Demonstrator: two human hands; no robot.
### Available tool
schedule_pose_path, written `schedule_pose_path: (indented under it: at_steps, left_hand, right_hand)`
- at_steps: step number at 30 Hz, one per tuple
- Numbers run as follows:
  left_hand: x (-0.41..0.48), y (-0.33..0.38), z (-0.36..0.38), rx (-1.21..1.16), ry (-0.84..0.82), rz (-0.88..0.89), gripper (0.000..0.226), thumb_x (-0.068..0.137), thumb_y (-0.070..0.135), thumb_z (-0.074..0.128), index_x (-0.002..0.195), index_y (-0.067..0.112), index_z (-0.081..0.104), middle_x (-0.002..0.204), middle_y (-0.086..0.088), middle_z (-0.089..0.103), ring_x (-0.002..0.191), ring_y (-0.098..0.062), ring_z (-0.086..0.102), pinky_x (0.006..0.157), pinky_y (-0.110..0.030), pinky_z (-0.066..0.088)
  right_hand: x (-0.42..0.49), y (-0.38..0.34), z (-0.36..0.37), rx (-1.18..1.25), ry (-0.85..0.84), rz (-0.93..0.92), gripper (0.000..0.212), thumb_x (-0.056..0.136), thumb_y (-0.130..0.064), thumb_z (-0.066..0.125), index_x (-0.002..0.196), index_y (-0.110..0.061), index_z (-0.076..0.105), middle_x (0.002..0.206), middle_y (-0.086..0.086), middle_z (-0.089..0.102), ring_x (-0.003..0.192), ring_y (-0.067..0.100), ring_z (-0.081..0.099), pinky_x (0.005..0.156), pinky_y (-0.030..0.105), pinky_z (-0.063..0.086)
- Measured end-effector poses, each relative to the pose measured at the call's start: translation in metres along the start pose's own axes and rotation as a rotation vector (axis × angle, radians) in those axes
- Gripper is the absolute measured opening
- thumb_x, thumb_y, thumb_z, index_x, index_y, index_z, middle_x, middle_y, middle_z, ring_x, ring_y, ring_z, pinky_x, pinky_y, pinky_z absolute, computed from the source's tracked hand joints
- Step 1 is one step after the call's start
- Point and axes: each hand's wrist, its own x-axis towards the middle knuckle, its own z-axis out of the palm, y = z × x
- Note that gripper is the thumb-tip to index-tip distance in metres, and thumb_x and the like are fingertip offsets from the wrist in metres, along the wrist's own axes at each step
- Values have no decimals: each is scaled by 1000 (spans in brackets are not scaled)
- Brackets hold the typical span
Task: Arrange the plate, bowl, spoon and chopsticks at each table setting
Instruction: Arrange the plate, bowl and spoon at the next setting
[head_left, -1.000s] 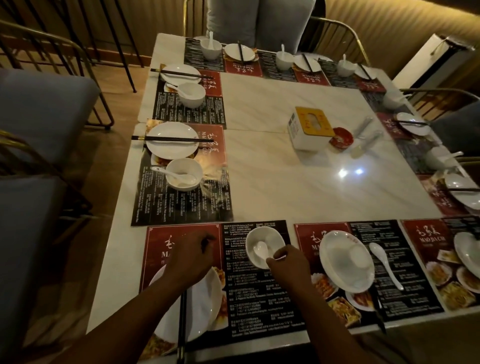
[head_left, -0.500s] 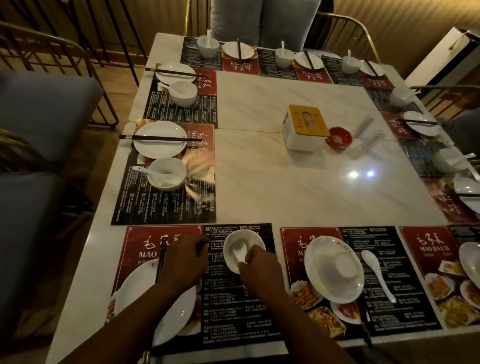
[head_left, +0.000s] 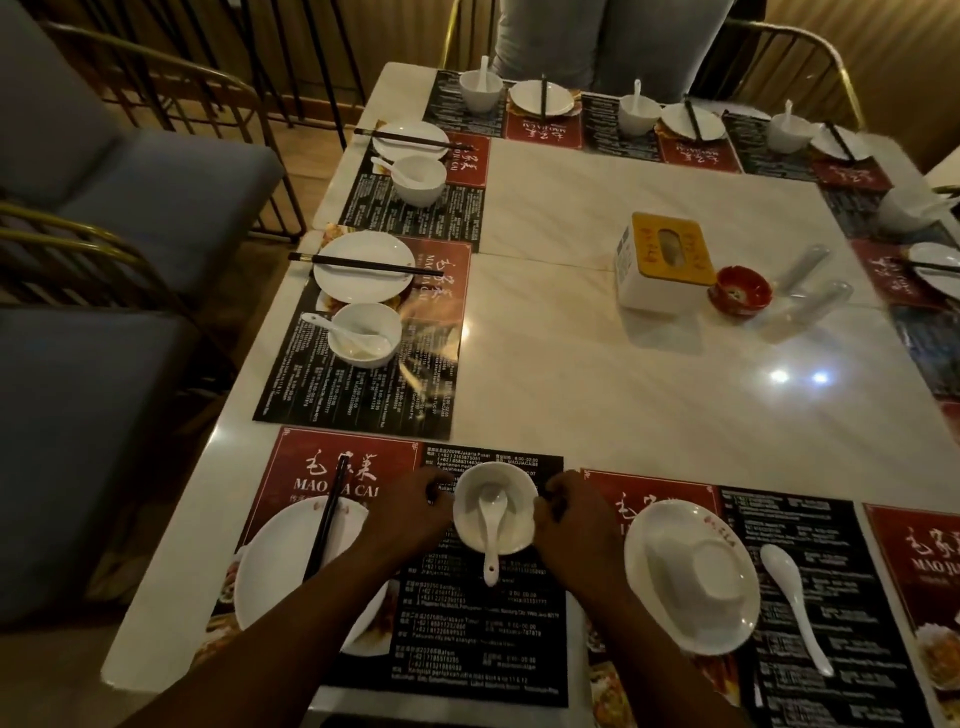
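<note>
Both hands have left what they held half a second ago. The left hand (head_left: 410, 512) has come off the chopsticks (head_left: 324, 522), and the right hand (head_left: 571, 512) has let go of the spoon (head_left: 491, 535). Each now sits at one side of the bowl (head_left: 511, 488).

Head view: the left hand's fingers curl against the bowl's left wall and the right hand's fingers curl against its right wall, so the bowl is gripped between the two. It stands upright on the black half of the near mat (head_left: 467, 649), just right of the plate (head_left: 280, 571). The spoon lies in the bowl with its scoop at the bottom and its handle over the near rim, pointing toward the person. The chopsticks lie together across the plate, their far ends over the mat's red half, free of either hand.

On the next mat to the right, a second plate (head_left: 654, 571) carries an upturned bowl (head_left: 719, 571). A second spoon (head_left: 795, 597) lies on that mat just right of the plate.

Along the left edge of the table (head_left: 623, 389), a far plate (head_left: 363, 291) has chopsticks across it, and a far bowl (head_left: 374, 319) beside it holds a spoon. Toward the table's middle stands a tissue box (head_left: 665, 260), with a red dish (head_left: 740, 288) just beside it.
</note>
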Motion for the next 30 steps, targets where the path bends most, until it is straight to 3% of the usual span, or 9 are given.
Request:
schedule_pose_path:
  at_steps: [4,7,15,20,24,27,30]
  left_hand:
    - [-1,6,4,-67,-37,-64,26,94,21,63,119,23,69,109,6,70,90,-6,65,82,-34,57]
    - [-4,8,6,-117,-49,-100,28,95,26,62,123,24,68,110,5,70,93,-11,66,87,-41,57]
    - [-25,-8,-16,-224,-71,-155,36,95,12,52,121,30,70,113,8,71,100,-9,66,91,-39,57]
    - [-44,-25,-31,-243,-132,-162,51,87,9,53,100,56,69,98,22,73,91,-5,68,78,-32,59]
    - [-56,-38,-34,-282,-159,-165,45,84,9,56,113,41,71,104,16,74,95,-10,70,84,-42,60]
    - [-63,-41,-32,-261,-183,-128,42,86,9,61,111,41,70,108,20,72,104,-5,65,93,-37,56]
    - [-66,-42,-32,-257,-198,-121,45,85,4,61,109,41,71,107,19,72,104,-2,64,90,-30,55]
  right_hand:
    - [12,11,2,93,-208,19,37,95,-34,62,131,-30,54,105,-11,68,79,-8,56,62,9,38]
    - [14,14,7,62,-274,-29,32,98,-30,57,130,-30,58,103,-11,67,86,-2,62,64,11,39]
    - [-10,-3,22,77,-245,-69,28,96,-27,58,123,-32,62,90,-21,60,81,-7,58,63,8,37]
    - [-35,-14,32,107,-238,-66,25,96,-23,58,117,-34,65,86,-26,59,82,-12,58,61,4,40]
    - [-52,-15,37,89,-226,-36,22,97,-24,57,115,-32,65,88,-22,61,82,-7,59,62,5,38]
    - [-60,-14,39,82,-211,6,23,97,-24,57,118,-29,65,84,-24,56,78,-12,52,61,5,34]
    - [-62,-14,41,72,-213,44,26,98,-23,56,122,-27,64,92,-18,58,78,-10,50,62,5,32]
